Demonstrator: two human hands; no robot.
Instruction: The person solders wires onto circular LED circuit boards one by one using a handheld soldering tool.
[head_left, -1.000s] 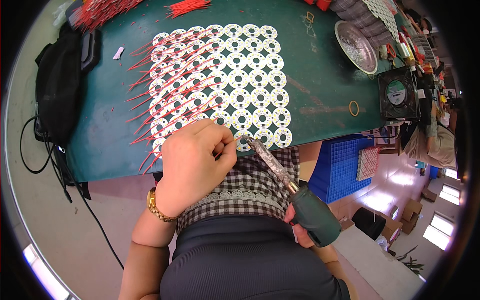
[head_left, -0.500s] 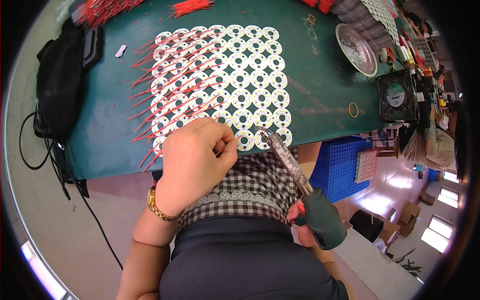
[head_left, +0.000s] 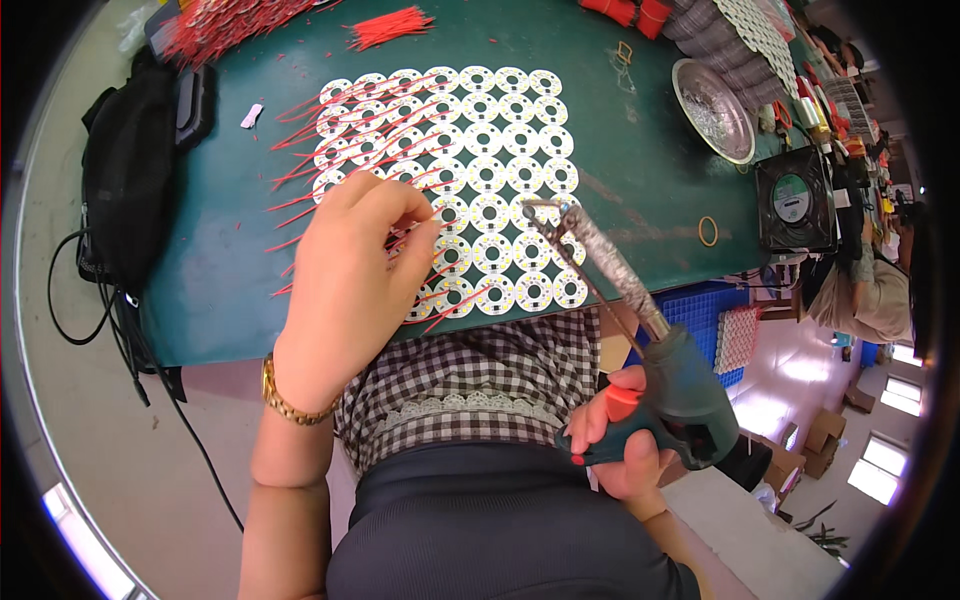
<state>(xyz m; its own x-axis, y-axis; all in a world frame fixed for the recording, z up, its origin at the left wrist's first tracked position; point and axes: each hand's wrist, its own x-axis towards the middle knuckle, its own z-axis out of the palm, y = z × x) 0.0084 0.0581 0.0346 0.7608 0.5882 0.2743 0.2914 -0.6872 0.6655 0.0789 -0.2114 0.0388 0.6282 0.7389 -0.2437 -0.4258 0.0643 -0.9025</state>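
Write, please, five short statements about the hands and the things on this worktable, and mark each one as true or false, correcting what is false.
1. The right hand grips a soldering gun. True.
2. The left hand is empty of any work and rests beside the fan. False: the left hand is over the white discs, and the black fan is far to its right.
3. A gold watch is on the right wrist. False: the gold watch is on the left wrist.
4. A round metal dish is to the right of the white discs. True.
5. Red wires lie across some of the white discs. True.
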